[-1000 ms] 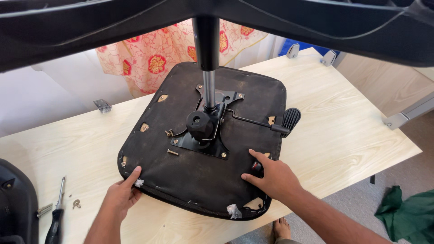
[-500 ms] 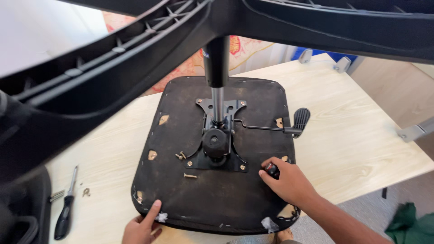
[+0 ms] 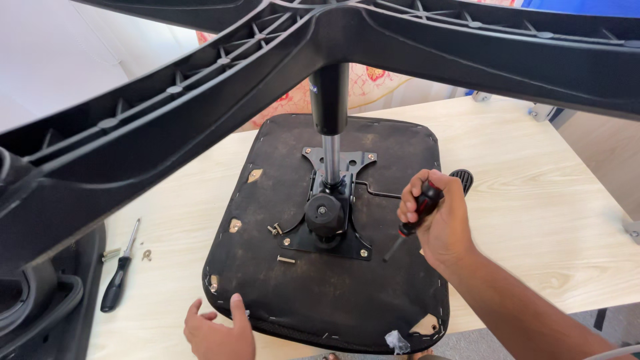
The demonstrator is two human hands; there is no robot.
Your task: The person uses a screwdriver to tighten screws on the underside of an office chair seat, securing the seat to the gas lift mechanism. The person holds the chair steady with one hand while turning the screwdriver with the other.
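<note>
While the right hand (image 3: pixel 437 220) is closed around a screwdriver (image 3: pixel 415 215) with a red-and-black handle, the tool's shaft slants down and to the left, its tip hovering just above the underside of the upturned chair seat (image 3: pixel 333 293). The tip points toward the black mounting plate (image 3: pixel 327 237) at the centre of the frame and lies just right of the plate's lower right corner, where a screw (image 3: pixel 363 253) sits. The long axis of the screwdriver runs from upper right to lower left.

The right hand is the nearer of the two to the plate. The left hand (image 3: pixel 217 330), at the lower edge of the frame, grips the near edge of the seat with thumb on top, holding nothing else. Loose screws (image 3: pixel 275 229) lie on the seat left of the plate. The seat rests on a pale wooden desk (image 3: pixel 533 200). A second screwdriver (image 3: pixel 119 273) with a black handle lies on the desk at lower left, well apart from both hands. The chair base (image 3: pixel 200 113) spans the upper frame.
</note>
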